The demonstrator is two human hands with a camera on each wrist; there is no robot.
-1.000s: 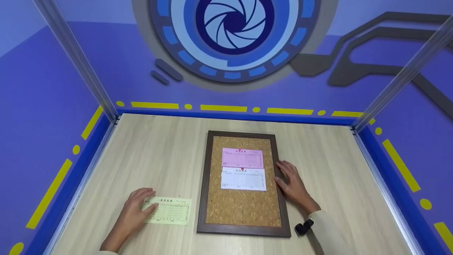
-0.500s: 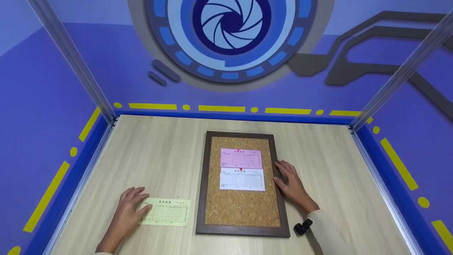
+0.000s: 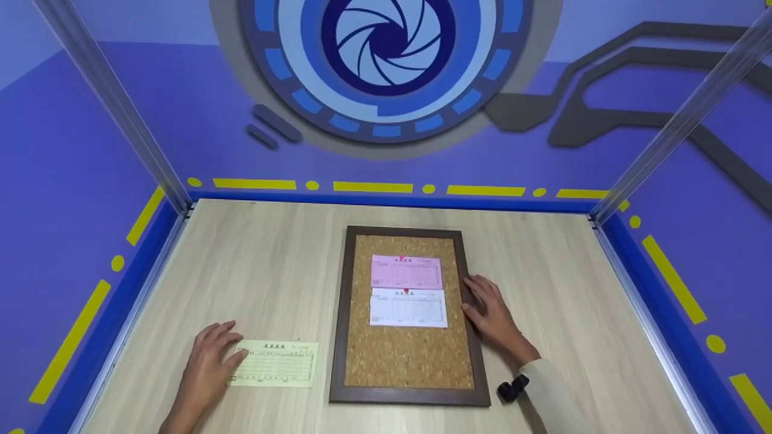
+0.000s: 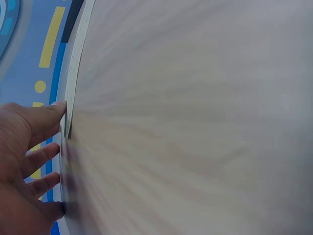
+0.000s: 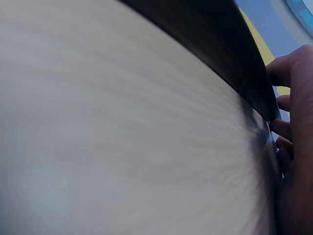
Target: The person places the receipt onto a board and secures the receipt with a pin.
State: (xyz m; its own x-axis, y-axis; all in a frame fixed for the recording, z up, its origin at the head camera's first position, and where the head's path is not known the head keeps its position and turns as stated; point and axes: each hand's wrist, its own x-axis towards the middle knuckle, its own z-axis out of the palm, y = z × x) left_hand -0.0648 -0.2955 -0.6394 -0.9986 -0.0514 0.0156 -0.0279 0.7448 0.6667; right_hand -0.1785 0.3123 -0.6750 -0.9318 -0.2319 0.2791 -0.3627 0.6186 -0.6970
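Observation:
In the head view a framed corkboard [image 3: 410, 355] lies flat on the table, its dark brown frame facing up. A pink printed form [image 3: 407, 273] is fixed to it with a red pin, and a white printed form [image 3: 408, 308] just below has its own red pin. Left of the board, a pale yellow-green printed form [image 3: 277, 364] lies on the table. My left hand [image 3: 202, 371] rests at that form's left edge, thumb tip on it and fingers spread loosely. Against the board's right side, my right hand [image 3: 497, 316] touches the frame with relaxed fingers.
The light wood table [image 3: 259, 265] is bounded by a blue-purple back wall [image 3: 241, 150] and side walls, with metal posts at the far corners. A small black device [image 3: 512, 389] sits at the right wrist.
My left hand has slid slightly left, its thumb now covering less of the yellow-green form. My right hand stays at the frame. The whole head view has shifted a little.

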